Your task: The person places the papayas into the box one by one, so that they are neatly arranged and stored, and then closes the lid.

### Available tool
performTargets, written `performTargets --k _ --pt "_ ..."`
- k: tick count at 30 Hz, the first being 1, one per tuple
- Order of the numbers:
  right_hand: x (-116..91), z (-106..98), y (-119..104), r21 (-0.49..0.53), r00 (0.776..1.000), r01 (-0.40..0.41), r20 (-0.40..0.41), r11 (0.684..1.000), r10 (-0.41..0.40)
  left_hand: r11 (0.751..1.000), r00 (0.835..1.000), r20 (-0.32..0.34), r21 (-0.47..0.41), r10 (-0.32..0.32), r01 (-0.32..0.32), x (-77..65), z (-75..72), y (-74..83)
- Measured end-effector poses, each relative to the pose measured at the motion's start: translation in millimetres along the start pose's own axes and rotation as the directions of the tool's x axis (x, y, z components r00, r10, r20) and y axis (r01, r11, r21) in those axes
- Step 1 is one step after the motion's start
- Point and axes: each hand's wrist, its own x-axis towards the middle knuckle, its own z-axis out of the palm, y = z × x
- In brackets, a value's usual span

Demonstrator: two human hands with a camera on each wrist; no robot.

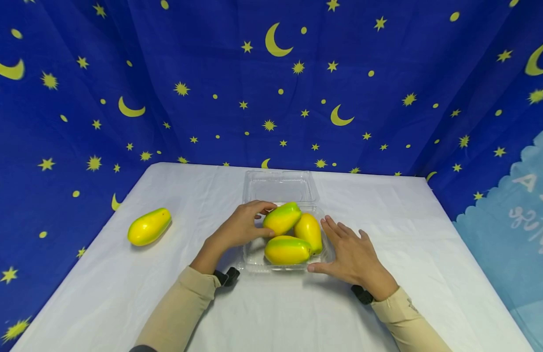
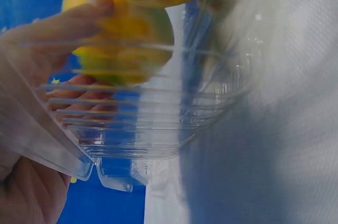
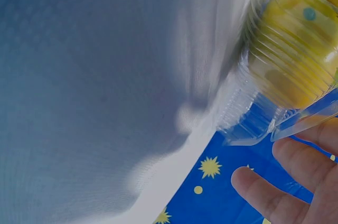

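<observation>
In the head view, three yellow-green papayas sit in an open clear plastic clamshell box (image 1: 253, 264). My left hand (image 1: 240, 225) reaches in over the box's left side and holds the upper left papaya (image 1: 282, 219) between thumb and fingers. Beside it lie the right papaya (image 1: 309, 232) and the front papaya (image 1: 288, 250). My right hand (image 1: 352, 254) is spread at the box's right side, thumb near the front corner and fingertips close to the rim. Through the clear wall, the left wrist view shows the held papaya (image 2: 127, 44) with the thumb on it.
Another papaya (image 1: 149, 227) lies on the white-covered table (image 1: 121, 288) to the left. The box's lid (image 1: 280, 187) is laid back toward the far side. Blue cloth (image 1: 236, 68) with yellow stars and moons hangs behind and at the sides.
</observation>
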Motion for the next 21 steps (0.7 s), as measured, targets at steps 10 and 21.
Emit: performTargets --k 10,21 --pt "0.1 0.4 -0.5 0.000 1.000 -0.002 0.011 1.000 0.002 1.000 1.000 0.000 0.023 0.006 -0.006 -1.0 -0.5 -1.5" --pt "0.5 0.5 1.1 -0.008 1.000 0.005 -0.002 1.000 -0.005 1.000 1.000 -0.005 -0.015 -0.005 0.005 -1.0 -3.2 1.5"
